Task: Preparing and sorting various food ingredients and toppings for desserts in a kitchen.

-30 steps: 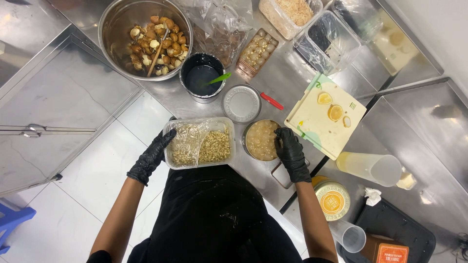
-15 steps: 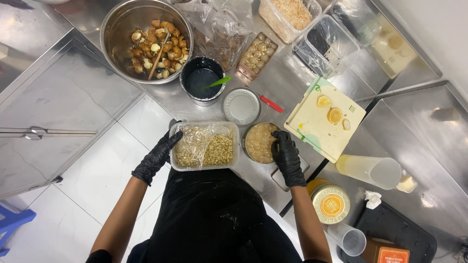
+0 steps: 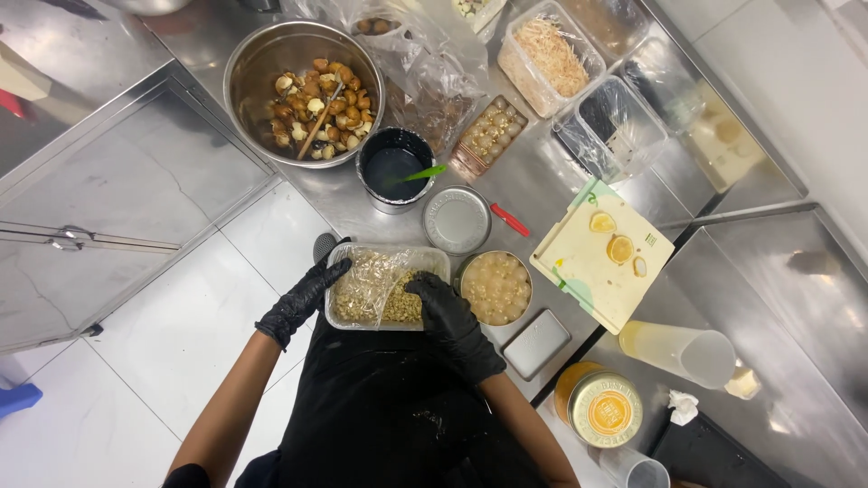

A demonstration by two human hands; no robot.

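Two-handedly working the clear tray (image 3: 389, 255) of chopped nuts and grain at the near edge of the steel counter (image 3: 542, 181), just left of the round tin (image 3: 495, 287) of pale balls and almost touching it. Gripping the tray's far left corner with the gloved left hand (image 3: 303, 303), fingers curled narrowly over the rim, as a second ago. No longer clamping the right rim beside the tin with the right hand (image 3: 452, 325) but reaching over that rim and into the tray, fingertips pressing down on the contents, or on a film over them. Whether pinching anything there or only resting flat, cannot tell. Judging from that shift: passing from carrying and placing the tray to handling what lies inside it. Leaving untouched, well apart across the counter, the big steel bowl (image 3: 303, 90) of shelled pieces, the black cup (image 3: 395, 170) with its green spoon and the pale cutting board (image 3: 601, 267).
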